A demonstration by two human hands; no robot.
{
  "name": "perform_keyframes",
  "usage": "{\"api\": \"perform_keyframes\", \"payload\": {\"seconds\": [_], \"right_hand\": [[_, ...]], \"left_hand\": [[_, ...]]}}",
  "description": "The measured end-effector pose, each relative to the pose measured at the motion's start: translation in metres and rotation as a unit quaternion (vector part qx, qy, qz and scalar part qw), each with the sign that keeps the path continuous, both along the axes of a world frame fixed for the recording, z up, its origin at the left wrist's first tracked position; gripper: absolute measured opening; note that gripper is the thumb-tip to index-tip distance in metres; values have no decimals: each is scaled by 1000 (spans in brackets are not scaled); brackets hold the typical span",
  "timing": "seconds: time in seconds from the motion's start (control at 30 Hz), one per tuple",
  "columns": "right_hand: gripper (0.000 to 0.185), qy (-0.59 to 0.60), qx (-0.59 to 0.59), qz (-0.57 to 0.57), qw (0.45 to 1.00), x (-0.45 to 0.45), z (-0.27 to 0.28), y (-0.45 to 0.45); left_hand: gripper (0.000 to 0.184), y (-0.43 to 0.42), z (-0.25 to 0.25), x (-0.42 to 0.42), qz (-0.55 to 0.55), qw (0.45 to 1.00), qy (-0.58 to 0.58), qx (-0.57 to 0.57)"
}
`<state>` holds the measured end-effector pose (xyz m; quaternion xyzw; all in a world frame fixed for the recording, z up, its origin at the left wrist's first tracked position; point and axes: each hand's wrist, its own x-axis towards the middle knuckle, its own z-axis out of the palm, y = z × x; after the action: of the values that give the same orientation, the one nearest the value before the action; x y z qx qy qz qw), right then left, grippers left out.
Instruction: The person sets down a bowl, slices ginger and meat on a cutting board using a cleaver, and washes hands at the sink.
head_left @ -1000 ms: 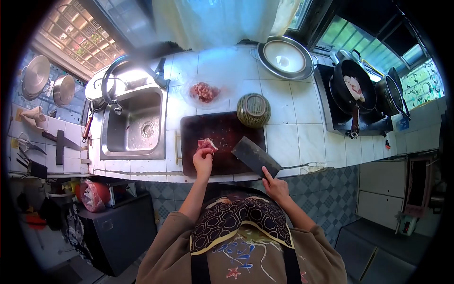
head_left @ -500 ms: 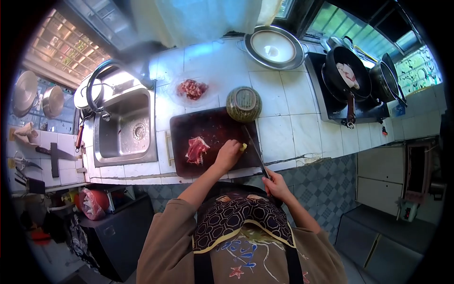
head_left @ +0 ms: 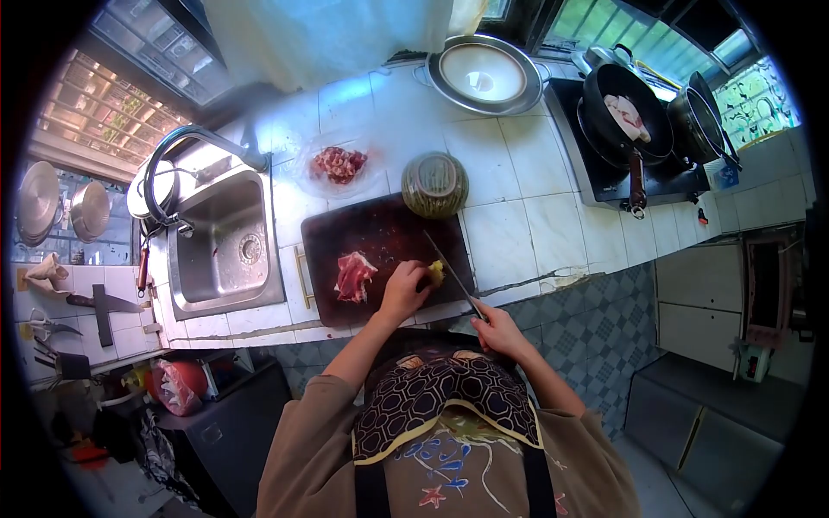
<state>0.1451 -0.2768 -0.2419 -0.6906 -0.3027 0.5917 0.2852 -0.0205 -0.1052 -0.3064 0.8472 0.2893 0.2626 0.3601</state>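
On the dark cutting board (head_left: 324, 242) lies a red piece of meat (head_left: 352, 277), left of my left hand (head_left: 406, 289). My left hand is closed on a small yellow piece (head_left: 436, 273) at the board's right part. My right hand (head_left: 498, 330) grips the handle of a cleaver (head_left: 451, 269), its blade on edge beside the yellow piece and reaching over the board. Behind the board's right corner is a round green patterned jar or melon (head_left: 434, 185); I cannot tell which. Cut meat (head_left: 338, 165) sits on a clear plate behind the board.
At the left is a steel sink (head_left: 226, 246) with a curved faucet (head_left: 154, 186). A metal basin (head_left: 485, 76) stands at the back. On the right stove (head_left: 596, 177), a black wok (head_left: 628, 114) holds pale meat, beside a pot (head_left: 696, 124). Knives (head_left: 104, 302) lie far left.
My left hand has let go of the red meat and moved right, taking hold of the yellow piece. The cleaver has turned from flat to on edge. The view has shifted.
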Motion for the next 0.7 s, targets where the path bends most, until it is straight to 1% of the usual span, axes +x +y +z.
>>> {"api": "perform_keyframes", "payload": {"seconds": [0.03, 0.07, 0.1, 0.13, 0.17, 0.2, 0.23, 0.27, 0.37, 0.5, 0.53, 0.57, 0.7], "right_hand": [[49, 0, -1, -2, 1000, 1, -3, 3], [48, -110, 16, 46, 993, 3, -7, 7], [47, -220, 33, 93, 971, 4, -7, 12], [44, -265, 43, 83, 960, 3, -5, 17], [44, -267, 41, 81, 959, 3, -3, 23], [42, -290, 52, 96, 951, 2, -2, 28], [39, -312, 63, 111, 942, 3, -1, 32], [39, -312, 62, 111, 942, 4, 1, 34], [38, -309, 46, 136, 940, 5, 11, 37], [46, -320, 29, 134, 938, 0, 22, 22], [49, -334, 30, 139, 932, -2, 23, 18], [49, -335, 29, 139, 931, -4, 25, 15], [49, -344, -7, 171, 923, -5, 34, 17]], "left_hand": [[27, 1, -1, -4, -47, 997, 9, 65], [26, 0, -4, -3, -57, 994, 7, 93], [26, -2, -8, -1, -60, 994, 6, 92], [24, -6, -12, 2, -38, 993, 2, 110], [22, -11, -15, 6, -15, 992, -2, 128], [22, -15, -17, 9, -17, 992, -4, 128], [20, -19, -19, 10, 4, 989, -6, 151], [19, -22, -22, 12, 24, 985, -6, 173], [20, -27, -24, 15, 42, 983, -23, 176], [23, -26, -28, 12, 46, 980, -7, 193], [25, -23, -30, 11, 26, 979, 1, 204], [27, -21, -32, 11, 5, 977, 10, 214], [31, -19, -35, 8, 7, 979, -1, 205]]}}
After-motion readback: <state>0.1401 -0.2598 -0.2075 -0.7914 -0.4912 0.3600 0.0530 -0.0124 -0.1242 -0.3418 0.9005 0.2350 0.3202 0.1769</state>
